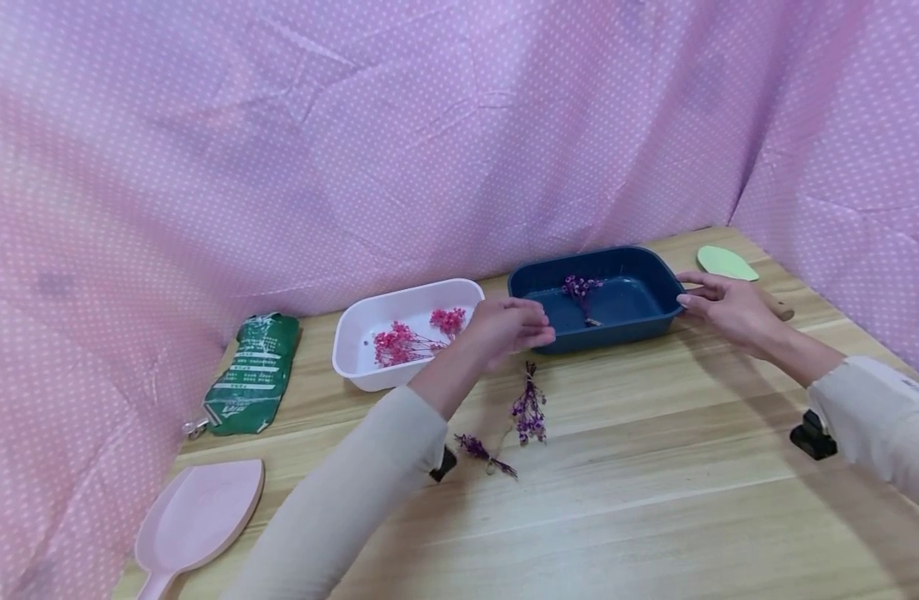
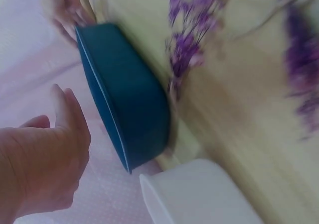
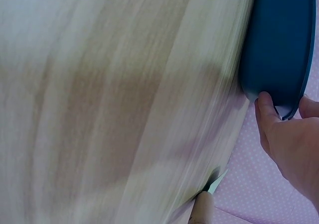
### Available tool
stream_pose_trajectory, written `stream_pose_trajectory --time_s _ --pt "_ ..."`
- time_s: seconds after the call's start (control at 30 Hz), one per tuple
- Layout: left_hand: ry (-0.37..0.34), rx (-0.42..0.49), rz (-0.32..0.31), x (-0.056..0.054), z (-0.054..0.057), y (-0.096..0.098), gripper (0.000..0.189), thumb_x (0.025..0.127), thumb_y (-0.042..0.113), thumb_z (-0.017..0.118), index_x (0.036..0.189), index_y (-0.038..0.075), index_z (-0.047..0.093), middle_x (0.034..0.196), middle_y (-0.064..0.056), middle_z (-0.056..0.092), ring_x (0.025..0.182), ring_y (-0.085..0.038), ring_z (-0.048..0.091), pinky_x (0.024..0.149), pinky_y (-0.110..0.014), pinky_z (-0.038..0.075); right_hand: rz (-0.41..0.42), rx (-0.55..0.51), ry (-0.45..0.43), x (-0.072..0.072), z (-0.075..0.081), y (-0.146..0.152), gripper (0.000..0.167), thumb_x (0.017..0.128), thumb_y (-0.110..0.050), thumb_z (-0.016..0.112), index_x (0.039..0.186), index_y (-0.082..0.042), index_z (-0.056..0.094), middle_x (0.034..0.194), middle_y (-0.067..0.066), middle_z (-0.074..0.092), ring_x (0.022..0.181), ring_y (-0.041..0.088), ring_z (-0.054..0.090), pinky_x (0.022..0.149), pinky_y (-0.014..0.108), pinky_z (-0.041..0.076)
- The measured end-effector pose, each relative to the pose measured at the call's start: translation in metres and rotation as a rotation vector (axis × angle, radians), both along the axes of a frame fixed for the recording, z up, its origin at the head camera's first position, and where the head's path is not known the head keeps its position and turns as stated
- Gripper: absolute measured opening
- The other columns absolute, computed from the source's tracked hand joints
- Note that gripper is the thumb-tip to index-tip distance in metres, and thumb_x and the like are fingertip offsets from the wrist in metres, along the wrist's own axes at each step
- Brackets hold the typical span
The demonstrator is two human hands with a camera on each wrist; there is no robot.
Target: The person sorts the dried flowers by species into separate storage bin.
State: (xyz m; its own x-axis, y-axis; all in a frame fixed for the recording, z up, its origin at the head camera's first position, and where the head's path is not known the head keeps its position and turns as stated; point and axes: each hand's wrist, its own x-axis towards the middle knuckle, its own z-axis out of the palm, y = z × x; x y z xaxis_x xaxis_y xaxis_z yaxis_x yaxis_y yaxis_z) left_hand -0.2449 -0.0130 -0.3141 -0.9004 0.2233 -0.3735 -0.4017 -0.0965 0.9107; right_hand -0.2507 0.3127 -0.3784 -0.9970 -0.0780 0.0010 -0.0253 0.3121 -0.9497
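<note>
A dark blue plastic basin [image 1: 609, 335] stands at the back of the table, with a sprig of purple dried flowers [image 1: 581, 288] in it. At its right end, my right hand [image 1: 736, 315] pinches the rim between thumb and fingers; the right wrist view shows the fingers on the outer wall of the blue basin [image 3: 279, 45]. My left hand [image 1: 510, 329] hovers by the basin's left front corner, fingers loosely extended and holding nothing. The left wrist view shows this hand [image 2: 47, 159] apart from the basin's wall [image 2: 132, 84].
Left of the blue basin, a white basin [image 1: 365, 381] holds pink-red dried flowers [image 1: 399, 342]. Two purple bunches [image 1: 530, 408] [image 1: 477, 448] lie in front. A green pouch [image 1: 255, 375] and pink dustpan [image 1: 200, 512] are at left. Behind my right hand lies a light-green blade [image 1: 725, 262] with a wooden handle [image 1: 777, 307].
</note>
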Motion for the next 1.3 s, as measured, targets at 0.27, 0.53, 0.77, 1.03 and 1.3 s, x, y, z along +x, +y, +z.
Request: stream_pose_trajectory --time_s 0.27,0.53,0.77,1.03,1.3 --pt "0.010 -0.001 -0.060 0.045 -0.010 -0.049 0.027 0.096 0.006 0.056 0.119 -0.007 0.054 0.114 -0.029 0.060 0.093 -0.030 0.067 0.083 -0.036 0.056 0.010 -0.048 0.001 0.000 -0.001 0.003 0.054 0.097 -0.015 0.056 0.143 0.005 0.034 0.097 -0.022 0.062 0.088 -0.005 0.063 0.081 0.019 0.054" --pt "-0.007 -0.102 -0.087 0.070 -0.016 -0.086 0.030 0.098 0.014 0.053 0.118 -0.008 0.054 0.107 -0.027 0.062 0.085 -0.026 0.068 0.083 -0.036 0.056 0.015 -0.114 0.009 0.000 -0.004 0.005 0.043 0.096 -0.009 0.057 0.137 -0.006 0.043 0.094 -0.020 0.065 0.085 -0.002 0.065 0.078 0.018 0.054" --pt "-0.125 -0.152 -0.172 0.092 -0.023 -0.107 0.048 0.098 0.024 0.056 0.126 -0.013 0.049 0.098 -0.023 0.065 0.079 -0.023 0.067 0.081 -0.036 0.057 0.023 -0.047 0.027 0.001 -0.004 0.007 0.051 0.097 -0.015 0.056 0.140 0.005 0.037 0.095 -0.023 0.064 0.083 -0.003 0.065 0.076 0.017 0.054" --pt "-0.159 -0.181 -0.214 0.114 -0.033 -0.122 0.049 0.096 0.029 0.057 0.120 -0.013 0.053 0.088 -0.017 0.067 0.072 -0.019 0.066 0.076 -0.036 0.058 0.031 -0.045 0.013 0.000 -0.002 0.006 0.055 0.097 -0.016 0.057 0.142 0.007 0.034 0.096 -0.022 0.064 0.084 -0.003 0.065 0.078 0.018 0.054" --pt "-0.170 -0.250 -0.239 0.124 -0.048 -0.125 0.052 0.094 0.038 0.060 0.115 -0.010 0.058 0.086 -0.016 0.068 0.065 -0.017 0.066 0.066 -0.033 0.059 0.033 -0.045 0.007 -0.001 -0.002 0.003 0.055 0.097 -0.015 0.057 0.142 0.007 0.034 0.095 -0.022 0.064 0.085 -0.004 0.064 0.078 0.018 0.054"
